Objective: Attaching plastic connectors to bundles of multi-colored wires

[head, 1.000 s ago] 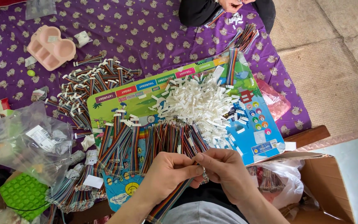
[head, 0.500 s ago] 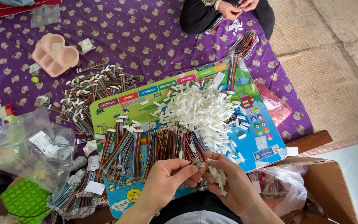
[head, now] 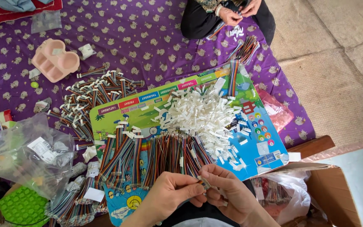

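My left hand (head: 171, 194) and my right hand (head: 227, 193) meet at the near edge of a colourful printed board (head: 248, 126). Together they pinch one multicoloured ribbon cable end (head: 204, 183) between the fingertips. Just beyond my hands, a row of loose multicoloured ribbon cables (head: 169, 153) lies fanned out on the board. A heap of small white plastic connectors (head: 202, 113) sits in the board's middle. More cables fitted with white ends (head: 93, 98) are piled on the purple patterned cloth (head: 148, 33) to the left.
Another person sits at the far side, their hands (head: 236, 12) working on cables (head: 244, 48). A pink tray (head: 55, 61) lies at far left. Clear plastic bags (head: 26, 155), a green mat (head: 19, 206), a cardboard box (head: 337, 197) with bagged cables and a pink bag (head: 276, 111) surround me.
My hands have closed together on one cable end, the right hand moving in from the connector side. The view has shifted slightly, showing more of the other person.
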